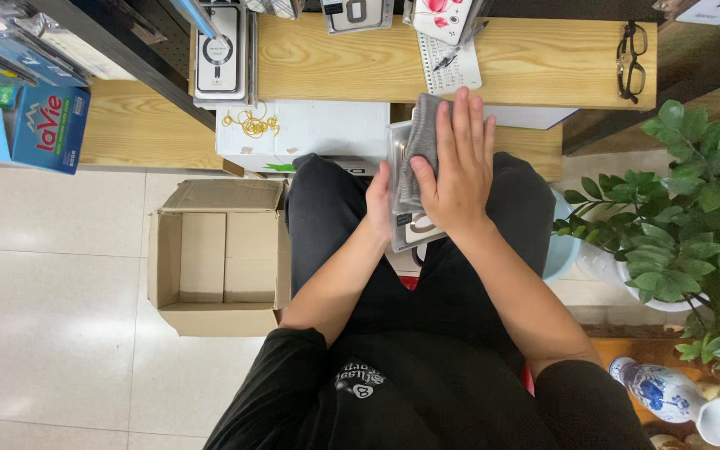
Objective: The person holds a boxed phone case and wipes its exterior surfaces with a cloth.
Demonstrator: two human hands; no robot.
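— What does the seated person hold above the lap?

— A clear flat package (pixel 408 218), gripped along its edge by the left hand (pixel 381 204), while the right hand (pixel 453 167) presses a grey cloth (pixel 420 137) flat against it, fingers outstretched.

— And around them?

— An open cardboard box (pixel 218 258) on the tiled floor to the left, black glasses (pixel 632 57) on the wooden shelf (pixel 543 62), and a leafy plant (pixel 693 192) to the right.

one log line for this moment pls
left hand: holds clear case by its edge | right hand: presses grey cloth flat on case | beside: open box on floor, plant
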